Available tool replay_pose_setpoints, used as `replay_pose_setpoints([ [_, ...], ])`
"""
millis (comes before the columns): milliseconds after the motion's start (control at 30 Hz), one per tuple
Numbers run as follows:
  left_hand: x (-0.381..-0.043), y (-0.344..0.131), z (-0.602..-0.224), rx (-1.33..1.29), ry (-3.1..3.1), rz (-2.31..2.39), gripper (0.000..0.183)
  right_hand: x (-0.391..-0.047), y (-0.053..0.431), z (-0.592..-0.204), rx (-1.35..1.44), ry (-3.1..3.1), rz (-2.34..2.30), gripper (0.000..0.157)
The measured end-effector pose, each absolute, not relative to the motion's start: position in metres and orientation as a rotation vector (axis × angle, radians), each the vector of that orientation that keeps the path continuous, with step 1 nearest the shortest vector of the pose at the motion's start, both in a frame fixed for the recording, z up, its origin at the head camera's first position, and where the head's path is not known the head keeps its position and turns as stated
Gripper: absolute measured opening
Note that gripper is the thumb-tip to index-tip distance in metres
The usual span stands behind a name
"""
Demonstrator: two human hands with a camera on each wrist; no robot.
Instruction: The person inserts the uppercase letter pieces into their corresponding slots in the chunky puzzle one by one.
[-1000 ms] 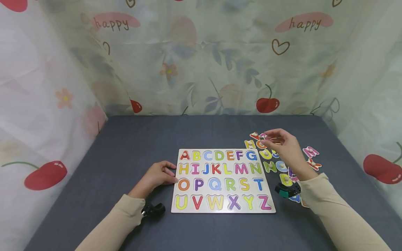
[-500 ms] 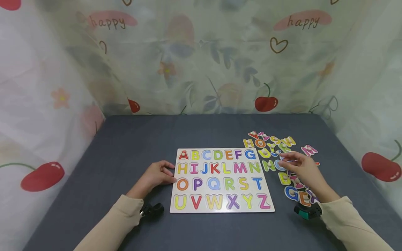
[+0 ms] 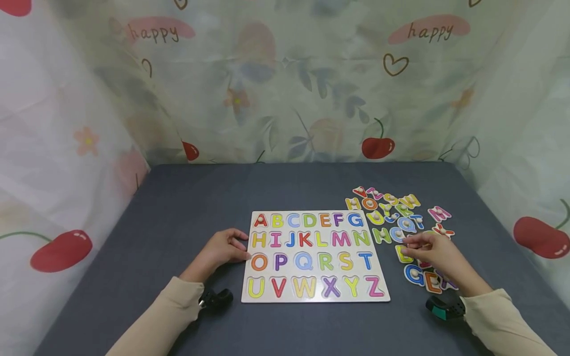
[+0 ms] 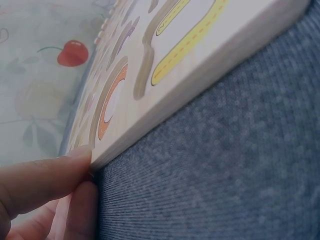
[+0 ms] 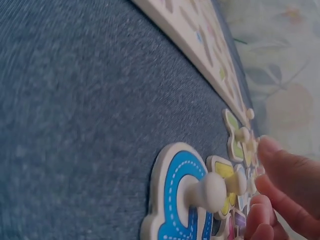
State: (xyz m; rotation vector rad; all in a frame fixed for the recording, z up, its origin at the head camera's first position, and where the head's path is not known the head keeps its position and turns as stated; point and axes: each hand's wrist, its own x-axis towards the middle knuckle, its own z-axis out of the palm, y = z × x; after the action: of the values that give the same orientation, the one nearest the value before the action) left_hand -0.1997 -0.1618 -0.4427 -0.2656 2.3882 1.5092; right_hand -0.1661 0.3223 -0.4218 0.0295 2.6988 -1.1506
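The fingers of your right hand are bent and a little spread. In the right wrist view a gap shows between thumb and first finger, and I see nothing pinched there. They hang over the letters, right of the middle of the frame. The yellow D is just below your fingertips, partly hidden by your hand, so I can't tell which way its long side points. The pale blue C is just beside them, up and to the left. Your right hand is the near one for both. Your left hand is well apart from them, with thumb and finger holding the left edge of the board. The board lies flat between your hands, its long side going left to right. The red A sits in its spot at the board's upper left. Lower right, the blue G and orange E lie on the dark bench. The pink M is off to the upper right.
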Motion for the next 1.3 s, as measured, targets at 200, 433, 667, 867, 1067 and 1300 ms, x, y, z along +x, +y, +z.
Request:
replay_pose_setpoints([
  [200,-0.200,-0.161,-0.442,-0.271,2.387,1.506,0.048,-0.169,0.325,-0.425,0.024,2.666,-1.126,0.048],
  [433,-0.199,-0.162,-0.443,-0.257,2.402,1.507,0.049,-0.173,0.326,-0.424,0.015,2.647,-1.074,0.044],
  [667,-0.200,-0.161,-0.444,-0.269,2.399,1.514,0.049,-0.177,0.328,-0.424,-0.043,2.634,-1.049,0.038],
  [867,-0.199,-0.161,-0.444,-0.270,2.393,1.522,0.048,-0.177,0.327,-0.422,-0.049,2.652,-1.022,0.032],
  [1067,-0.199,-0.161,-0.443,-0.269,2.397,1.499,0.049,-0.177,0.324,-0.417,0.004,2.661,-1.021,0.032],
  [1300,-0.200,-0.162,-0.441,-0.280,2.399,1.483,0.048,-0.184,0.304,-0.397,-0.013,2.655,-1.103,0.040],
])
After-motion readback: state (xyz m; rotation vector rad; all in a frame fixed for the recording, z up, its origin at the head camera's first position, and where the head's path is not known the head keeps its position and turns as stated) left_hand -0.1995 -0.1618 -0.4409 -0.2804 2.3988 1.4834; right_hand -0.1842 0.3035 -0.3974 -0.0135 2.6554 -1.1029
